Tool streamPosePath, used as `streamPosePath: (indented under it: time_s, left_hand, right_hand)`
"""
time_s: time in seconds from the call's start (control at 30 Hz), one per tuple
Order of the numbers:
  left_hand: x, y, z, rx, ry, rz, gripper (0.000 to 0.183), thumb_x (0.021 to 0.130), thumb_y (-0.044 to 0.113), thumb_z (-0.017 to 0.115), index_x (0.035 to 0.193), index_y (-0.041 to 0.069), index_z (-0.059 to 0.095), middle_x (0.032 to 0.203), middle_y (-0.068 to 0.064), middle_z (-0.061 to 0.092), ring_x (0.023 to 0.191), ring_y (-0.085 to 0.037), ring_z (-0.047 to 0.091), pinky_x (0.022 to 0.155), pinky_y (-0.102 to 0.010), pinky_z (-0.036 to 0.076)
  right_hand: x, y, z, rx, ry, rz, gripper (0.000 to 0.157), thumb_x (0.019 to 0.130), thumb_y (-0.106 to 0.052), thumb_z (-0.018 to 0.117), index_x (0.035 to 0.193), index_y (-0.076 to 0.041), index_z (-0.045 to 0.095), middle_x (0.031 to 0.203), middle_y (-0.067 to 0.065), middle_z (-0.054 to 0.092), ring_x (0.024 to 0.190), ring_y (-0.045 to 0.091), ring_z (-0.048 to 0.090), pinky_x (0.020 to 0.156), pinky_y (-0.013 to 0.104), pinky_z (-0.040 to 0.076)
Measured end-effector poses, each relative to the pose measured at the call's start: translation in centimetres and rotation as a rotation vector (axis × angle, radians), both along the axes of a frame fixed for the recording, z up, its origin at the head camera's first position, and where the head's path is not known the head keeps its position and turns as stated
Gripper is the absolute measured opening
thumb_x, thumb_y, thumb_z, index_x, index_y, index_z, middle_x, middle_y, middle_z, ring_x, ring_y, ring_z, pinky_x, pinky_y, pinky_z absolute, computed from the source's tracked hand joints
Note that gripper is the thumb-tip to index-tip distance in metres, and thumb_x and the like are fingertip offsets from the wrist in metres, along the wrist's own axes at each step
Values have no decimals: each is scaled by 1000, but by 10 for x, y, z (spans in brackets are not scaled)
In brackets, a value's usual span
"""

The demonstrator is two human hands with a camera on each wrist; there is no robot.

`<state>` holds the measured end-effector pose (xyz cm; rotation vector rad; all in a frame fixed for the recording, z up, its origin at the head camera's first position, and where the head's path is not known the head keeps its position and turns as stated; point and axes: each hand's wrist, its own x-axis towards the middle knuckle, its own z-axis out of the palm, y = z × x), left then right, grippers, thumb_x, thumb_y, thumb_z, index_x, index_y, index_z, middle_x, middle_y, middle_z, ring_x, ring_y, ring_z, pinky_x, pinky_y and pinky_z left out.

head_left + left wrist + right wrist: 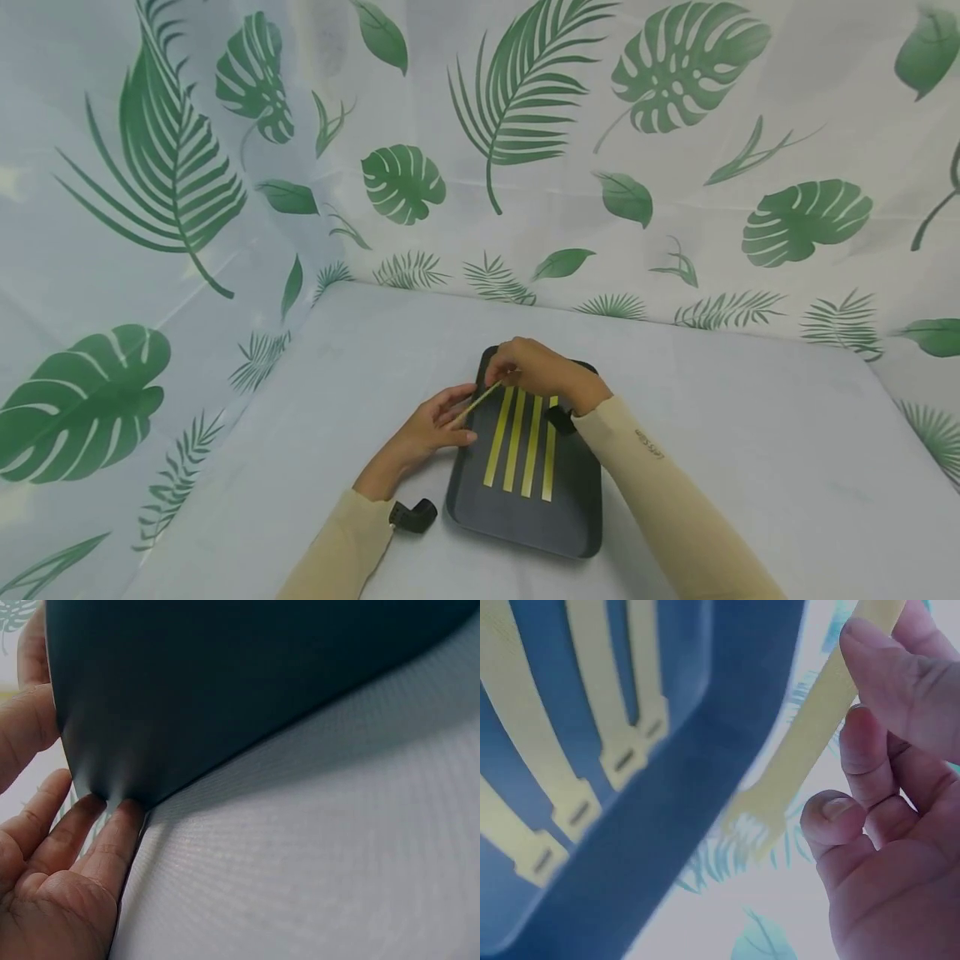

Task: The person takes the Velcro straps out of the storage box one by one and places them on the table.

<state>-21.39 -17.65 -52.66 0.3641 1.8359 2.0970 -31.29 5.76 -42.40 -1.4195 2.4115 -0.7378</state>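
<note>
My right hand [534,367], over the far part of a dark grey tray [525,529], pinches a yellow hook-and-loop strap [810,742] between thumb and fingers. The strap slants down toward my left hand [426,429], and its wider slotted end shows in the right wrist view. My left hand is at the tray's left side, thumb and fingers apart, with the strap's lower end between them in the head view. In the left wrist view, its fingertips [129,814] meet the tray's dark side. Several similar yellow straps [515,442] lie side by side lengthwise in the tray.
The tray stands on a white-covered table [750,467]. A white curtain with green leaf prints [525,233] hangs behind and to the left. A black wrist camera [414,516] juts from the left sleeve, near the tray's front left corner.
</note>
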Motion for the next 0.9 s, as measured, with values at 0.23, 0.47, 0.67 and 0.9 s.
streamPosePath:
  time_s: [0.23, 0.47, 0.67, 0.9]
  left_hand:
    - [-1, 1, 0, -9, 0, 2, 89, 93, 4, 85, 165, -7, 33, 172, -28, 31, 160, -44, 30, 127, -41, 37]
    - [0, 2, 1, -19, -16, 17, 90, 92, 6, 87, 165, -5, 35, 171, -29, 33, 157, -45, 36, 124, -38, 42]
    - [0, 2, -1, -13, -11, 12, 92, 92, 10, 88, 165, -6, 35, 171, -29, 31, 157, -45, 35, 124, -39, 42]
    - [1, 2, -1, -45, 22, 14, 86, 94, 11, 87, 164, -5, 39, 171, -26, 34, 157, -46, 35, 126, -43, 38]
  right_hand:
    - [8, 15, 14, -52, 57, -4, 15, 99, 5, 73, 108, -3, 82, 102, 6, 74, 97, 20, 68, 88, 41, 60]
    - [18, 32, 17, -167, 57, -78, 9, 101, -1, 74, 105, -5, 81, 99, 6, 73, 87, 15, 64, 78, 41, 59]
    - [26, 45, 19, -265, -6, -166, 7, 98, 2, 76, 102, -3, 79, 95, 1, 71, 80, 12, 65, 74, 35, 60]
    - [34, 64, 21, -291, -75, -269, 4, 100, 2, 74, 103, 0, 75, 94, 8, 73, 79, 20, 69, 72, 32, 62]
